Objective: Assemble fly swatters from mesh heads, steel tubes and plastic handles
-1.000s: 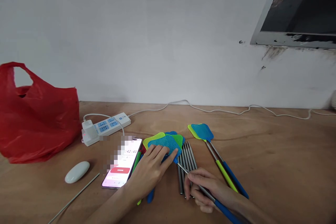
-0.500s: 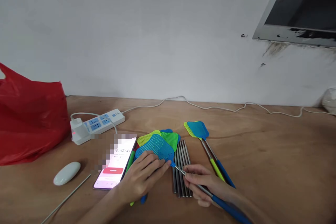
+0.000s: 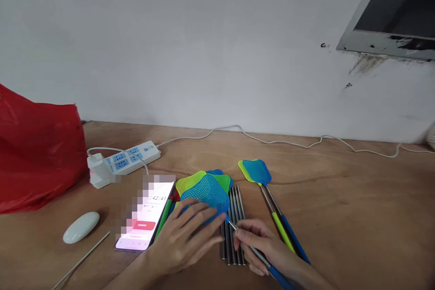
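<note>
My right hand [image 3: 260, 242] is closed round the thin metal rod of a blue fly swatter, which has a blue grip [image 3: 280, 278] at its lower end. The swatter's perforated blue head [image 3: 208, 192] points up and left, above a pile of other heads. My left hand [image 3: 188, 238] lies across the lower edge of that head with fingers stretched and apart; whether it touches is hard to tell. Beneath are a yellow-green head [image 3: 188, 182] and a green head [image 3: 224, 182]. Several metal rods [image 3: 234, 240] lie side by side between my hands.
Right of my hands lie two fly swatters, one with a yellow-green grip [image 3: 282, 232] and one with a blue grip [image 3: 295, 239]. On the left are a lit phone [image 3: 149, 217], a white power strip [image 3: 139, 156], a white oval object [image 3: 81, 227] and a red bag [image 3: 41, 154].
My left fingers have loosened from the neck of the blue swatter and spread apart. My right hand keeps its hold on the rod, slightly lower and to the left. The view has shifted a little.
</note>
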Motion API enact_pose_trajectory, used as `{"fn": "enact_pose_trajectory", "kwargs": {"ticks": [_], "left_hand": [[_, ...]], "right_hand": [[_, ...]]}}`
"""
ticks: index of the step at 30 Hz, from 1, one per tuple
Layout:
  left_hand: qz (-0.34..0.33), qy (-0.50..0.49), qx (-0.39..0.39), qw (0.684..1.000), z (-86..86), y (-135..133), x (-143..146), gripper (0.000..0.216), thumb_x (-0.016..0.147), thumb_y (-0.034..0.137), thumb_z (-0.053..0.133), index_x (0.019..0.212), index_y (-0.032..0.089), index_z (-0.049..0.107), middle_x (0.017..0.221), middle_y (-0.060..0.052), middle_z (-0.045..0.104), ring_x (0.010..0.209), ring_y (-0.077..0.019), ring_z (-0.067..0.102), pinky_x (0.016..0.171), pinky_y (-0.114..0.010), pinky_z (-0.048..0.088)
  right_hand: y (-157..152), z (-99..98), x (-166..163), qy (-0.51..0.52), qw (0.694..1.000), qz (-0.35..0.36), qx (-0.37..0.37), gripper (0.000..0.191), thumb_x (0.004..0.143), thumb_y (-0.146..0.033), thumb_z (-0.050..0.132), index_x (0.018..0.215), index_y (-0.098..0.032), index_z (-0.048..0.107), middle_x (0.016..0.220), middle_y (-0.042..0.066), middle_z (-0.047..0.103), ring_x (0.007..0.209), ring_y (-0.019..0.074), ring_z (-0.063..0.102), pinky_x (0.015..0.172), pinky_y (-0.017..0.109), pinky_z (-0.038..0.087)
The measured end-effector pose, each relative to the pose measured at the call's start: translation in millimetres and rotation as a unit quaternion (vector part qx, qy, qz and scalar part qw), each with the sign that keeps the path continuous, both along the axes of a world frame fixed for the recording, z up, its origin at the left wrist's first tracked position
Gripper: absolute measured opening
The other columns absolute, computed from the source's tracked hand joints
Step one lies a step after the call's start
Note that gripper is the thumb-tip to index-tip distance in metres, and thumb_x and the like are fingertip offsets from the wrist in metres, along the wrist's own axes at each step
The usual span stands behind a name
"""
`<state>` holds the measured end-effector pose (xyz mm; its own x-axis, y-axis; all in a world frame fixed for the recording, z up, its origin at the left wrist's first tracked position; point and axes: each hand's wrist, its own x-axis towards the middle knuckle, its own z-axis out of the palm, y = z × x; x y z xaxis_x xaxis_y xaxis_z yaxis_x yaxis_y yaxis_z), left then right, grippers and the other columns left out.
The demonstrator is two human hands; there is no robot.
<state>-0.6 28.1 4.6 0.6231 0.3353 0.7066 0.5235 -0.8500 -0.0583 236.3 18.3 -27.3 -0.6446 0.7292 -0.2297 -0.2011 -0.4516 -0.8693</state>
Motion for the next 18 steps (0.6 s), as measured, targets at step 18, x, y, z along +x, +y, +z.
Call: {"fn": "enact_pose_trajectory", "kwargs": {"ticks": [18], "left_hand": [[0.073, -0.39, -0.495, 0.773, -1.8, 15.0, -1.1, 0.045, 0.089, 0.045, 0.063, 0.125, 0.018, 0.068, 0.117, -0.008, 0.074, 0.11, -0.0301, 0.068, 0.095, -0.045, 0.056]], "right_hand": [[3.3, -1.0, 4.3, -0.055, 0.996, -0.015, 0.073, 0.042, 0.086, -0.054, 0.066, 0.075, -0.013, 0.067, 0.031, -0.012, 0.042, 0.023, 0.0033, 0.024, 0.032, 0.019, 0.023]]}}
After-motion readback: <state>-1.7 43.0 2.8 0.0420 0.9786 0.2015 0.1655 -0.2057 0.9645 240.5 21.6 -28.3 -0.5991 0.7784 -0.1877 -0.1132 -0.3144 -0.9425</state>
